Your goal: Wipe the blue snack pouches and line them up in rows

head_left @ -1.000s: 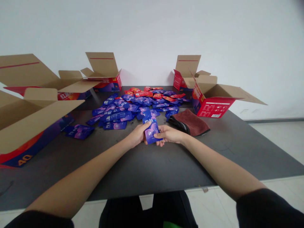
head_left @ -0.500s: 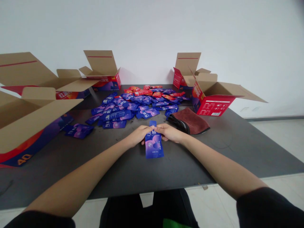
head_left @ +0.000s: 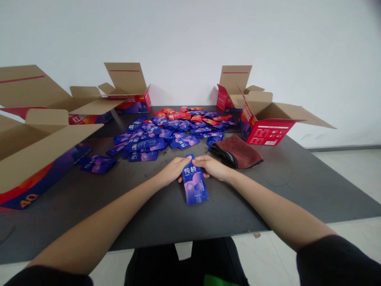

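A blue and purple pouch with white lettering is held between both hands above the near middle of the table. My left hand grips its upper left edge, thumb on the front. On the upper right, my right hand pinches it the same way. The fingers behind the pouch are mostly hidden. Beyond my hands lies a heap of blue pouches, with red pouches toward its back. A folded brown cloth rests just past my right hand.
Open cartons stand at both sides: a large one at near left, others behind it, a red carton at right and another at back right. Loose pouches lie beside the near left carton. A wall rises behind the table.
The pouch has tilted, its lower end swinging slightly right and toward me. My thumbs now lie closer to its top edge, uncovering more of the lettering. Both hands have stayed almost in place.
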